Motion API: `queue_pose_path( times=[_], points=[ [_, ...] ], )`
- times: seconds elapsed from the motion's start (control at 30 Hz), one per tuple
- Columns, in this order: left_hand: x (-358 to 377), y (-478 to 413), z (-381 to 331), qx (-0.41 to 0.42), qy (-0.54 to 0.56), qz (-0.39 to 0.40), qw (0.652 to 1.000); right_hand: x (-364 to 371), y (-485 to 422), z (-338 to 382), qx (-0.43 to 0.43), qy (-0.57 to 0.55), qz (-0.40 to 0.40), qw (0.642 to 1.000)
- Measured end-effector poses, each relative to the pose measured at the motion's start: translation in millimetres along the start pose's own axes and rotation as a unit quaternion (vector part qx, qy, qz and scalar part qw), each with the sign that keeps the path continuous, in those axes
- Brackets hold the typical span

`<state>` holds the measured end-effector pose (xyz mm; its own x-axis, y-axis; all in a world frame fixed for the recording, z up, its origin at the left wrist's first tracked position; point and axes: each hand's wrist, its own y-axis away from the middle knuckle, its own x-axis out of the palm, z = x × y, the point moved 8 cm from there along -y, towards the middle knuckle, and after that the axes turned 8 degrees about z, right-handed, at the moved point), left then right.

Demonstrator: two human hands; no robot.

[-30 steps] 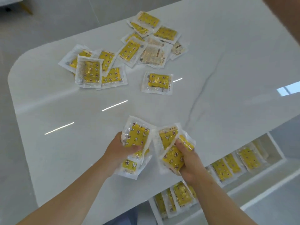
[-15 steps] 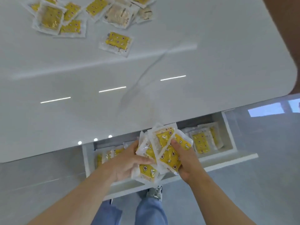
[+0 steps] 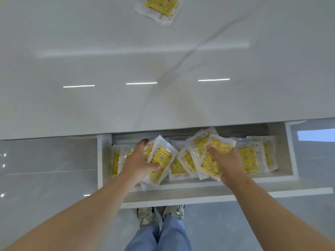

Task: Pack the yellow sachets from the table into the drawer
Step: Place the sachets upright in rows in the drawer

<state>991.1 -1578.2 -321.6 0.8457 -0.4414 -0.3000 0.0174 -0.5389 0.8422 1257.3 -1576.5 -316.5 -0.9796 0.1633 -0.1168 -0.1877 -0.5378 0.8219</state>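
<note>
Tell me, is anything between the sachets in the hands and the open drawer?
Nothing visible. The left hand and right hand hold their sachets right over the drawer, clear of the table edge; only packed sachets lie beneath.

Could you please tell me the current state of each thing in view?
drawer: pulled open, partly filled.
left hand: grips one sachet bunch over the drawer.
right hand: grips a second bunch over the drawer.
packed sachets: lying inside the drawer.
lone sachet: flat on the table, not yet packed.

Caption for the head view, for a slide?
Left hand and right hand each hold yellow sachets at the open drawer; one sachet lies on the table.
</note>
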Motion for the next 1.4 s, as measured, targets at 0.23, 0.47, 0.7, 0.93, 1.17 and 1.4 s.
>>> queue_pose_path(
  times=[0.23,0.47,0.7,0.93,1.17,1.4],
  points=[
    [29,-35,16,0.012,-0.224,0.100,0.969,45,-42,-3,0.004,0.309,0.143,0.940],
    [14,-40,12,0.098,-0.327,0.043,0.939,59,-56,2,0.008,0.436,0.137,0.890],
    [1,-37,15,0.071,-0.362,-0.054,0.928,45,-45,0,-0.014,0.372,0.105,0.922],
    [34,-22,-15,0.139,-0.488,-0.083,0.858,29,-35,0,-0.023,0.340,0.089,0.936],
    [28,-32,-4,0.040,-0.244,-0.084,0.965,14,-36,17,-0.041,0.399,0.101,0.910],
    [43,-35,-4,0.043,-0.459,-0.061,0.885,27,-47,19,-0.020,0.454,0.141,0.880]
  ],
)
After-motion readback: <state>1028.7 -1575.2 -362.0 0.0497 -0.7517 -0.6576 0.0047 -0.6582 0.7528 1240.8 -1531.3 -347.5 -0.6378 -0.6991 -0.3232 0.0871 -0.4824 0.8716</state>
